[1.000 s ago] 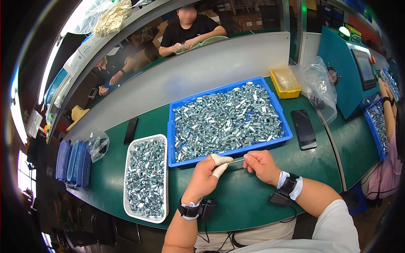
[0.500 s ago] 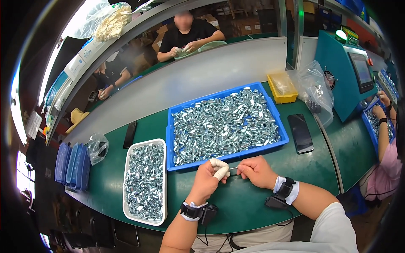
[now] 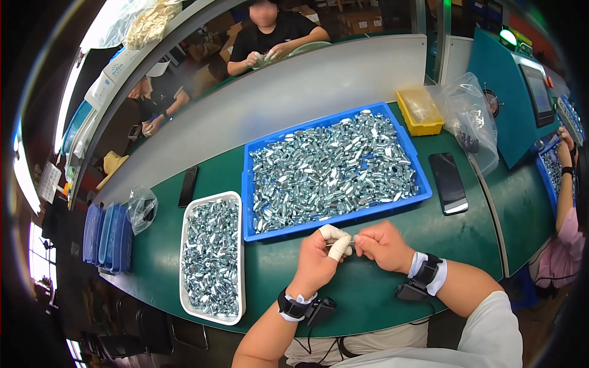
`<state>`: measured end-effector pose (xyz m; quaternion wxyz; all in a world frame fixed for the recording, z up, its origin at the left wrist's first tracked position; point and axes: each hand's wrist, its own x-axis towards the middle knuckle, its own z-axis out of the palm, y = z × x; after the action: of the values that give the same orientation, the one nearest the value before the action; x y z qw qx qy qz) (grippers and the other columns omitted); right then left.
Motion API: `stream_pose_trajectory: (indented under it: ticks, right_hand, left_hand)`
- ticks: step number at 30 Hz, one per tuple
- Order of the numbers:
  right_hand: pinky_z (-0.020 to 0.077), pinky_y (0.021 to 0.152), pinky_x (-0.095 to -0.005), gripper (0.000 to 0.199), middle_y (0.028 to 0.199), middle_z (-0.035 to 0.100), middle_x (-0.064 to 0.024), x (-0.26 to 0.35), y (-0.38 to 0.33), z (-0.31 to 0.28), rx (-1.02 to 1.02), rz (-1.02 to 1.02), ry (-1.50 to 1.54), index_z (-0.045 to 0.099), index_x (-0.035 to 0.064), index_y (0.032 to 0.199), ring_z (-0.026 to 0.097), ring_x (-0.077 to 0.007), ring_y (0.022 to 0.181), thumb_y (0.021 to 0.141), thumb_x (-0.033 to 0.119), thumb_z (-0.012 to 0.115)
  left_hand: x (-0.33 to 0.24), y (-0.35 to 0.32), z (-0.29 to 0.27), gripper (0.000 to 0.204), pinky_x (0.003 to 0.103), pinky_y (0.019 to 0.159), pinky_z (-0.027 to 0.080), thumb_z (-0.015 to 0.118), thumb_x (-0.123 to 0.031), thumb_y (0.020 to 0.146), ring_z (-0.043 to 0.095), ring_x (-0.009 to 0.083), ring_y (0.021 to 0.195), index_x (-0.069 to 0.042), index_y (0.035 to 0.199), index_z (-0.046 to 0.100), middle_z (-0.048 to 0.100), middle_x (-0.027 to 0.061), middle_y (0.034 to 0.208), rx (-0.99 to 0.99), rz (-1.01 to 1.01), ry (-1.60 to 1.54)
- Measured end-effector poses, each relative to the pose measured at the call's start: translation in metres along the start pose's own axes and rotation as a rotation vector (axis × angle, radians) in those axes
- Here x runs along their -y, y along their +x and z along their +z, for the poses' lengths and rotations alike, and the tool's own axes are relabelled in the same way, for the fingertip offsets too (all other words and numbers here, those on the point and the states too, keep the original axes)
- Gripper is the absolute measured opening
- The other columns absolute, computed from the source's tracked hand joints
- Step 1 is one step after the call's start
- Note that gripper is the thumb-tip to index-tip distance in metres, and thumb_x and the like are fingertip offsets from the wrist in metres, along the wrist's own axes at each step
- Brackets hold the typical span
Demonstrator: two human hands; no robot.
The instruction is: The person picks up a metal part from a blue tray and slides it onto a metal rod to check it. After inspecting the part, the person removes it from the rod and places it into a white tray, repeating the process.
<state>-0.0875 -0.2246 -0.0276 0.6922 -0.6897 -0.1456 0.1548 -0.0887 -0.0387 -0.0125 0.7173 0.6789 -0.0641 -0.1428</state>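
Observation:
My left hand (image 3: 319, 256), with whitish finger covers on its thumb and forefinger, is closed in a pinch in front of the large blue tray (image 3: 331, 219). What those fingers hold is mostly hidden. Close against them, my right hand (image 3: 386, 246) pinches a thin metal rod (image 3: 352, 241); only a short length shows between the two hands. Small shiny metal hex pieces (image 3: 331, 168) heap up in the blue tray. More such pieces fill the white tray (image 3: 242, 270) to the left of my left hand.
A phone (image 3: 449, 184) lies right of the blue tray, a dark flat object (image 3: 188, 186) behind the white one. A yellow bin (image 3: 423, 127), plastic bag (image 3: 475, 122) and teal machine (image 3: 512, 92) stand back right. Blue bins (image 3: 113, 239) stand left. People work beyond the partition (image 3: 343, 80) and at right.
My two hands have come closer together, and less of the rod shows between them. The whole view has shifted slightly.

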Motion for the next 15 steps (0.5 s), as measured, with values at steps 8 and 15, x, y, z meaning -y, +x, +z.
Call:
stream_pose_trajectory:
  ticks: [8, 15]
  right_hand:
    - [0.0310, 0.049, -0.0217, 0.038, 0.053, 0.047, 0.0026, 0.001, -0.002, -0.002, -0.054, 0.035, 0.188, 0.060, 0.0026, 0.067, 0.040, -0.0043, 0.050, 0.097, 0.024, 0.051]
    - [0.0309, 0.049, -0.0214, 0.039, 0.054, 0.048, 0.0030, 0.000, -0.002, 0.007, -0.081, -0.124, 0.019, 0.060, 0.0029, 0.067, 0.041, -0.0044, 0.050, 0.098, 0.025, 0.050]
  left_hand:
    - [0.000, 0.002, 0.003, 0.007, 0.022, 0.062, 0.047, 0.063, -0.008, 0.091, 0.059, 0.0070, 0.071, -0.002, 0.090, 0.061, 0.065, 0.0020, 0.079, -0.056, 0.266, 0.121]
    - [-0.001, -0.002, -0.006, 0.009, 0.022, 0.059, 0.044, 0.064, -0.009, 0.091, 0.056, 0.0065, 0.067, -0.001, 0.088, 0.060, 0.063, 0.0014, 0.075, -0.071, 0.191, 0.205]
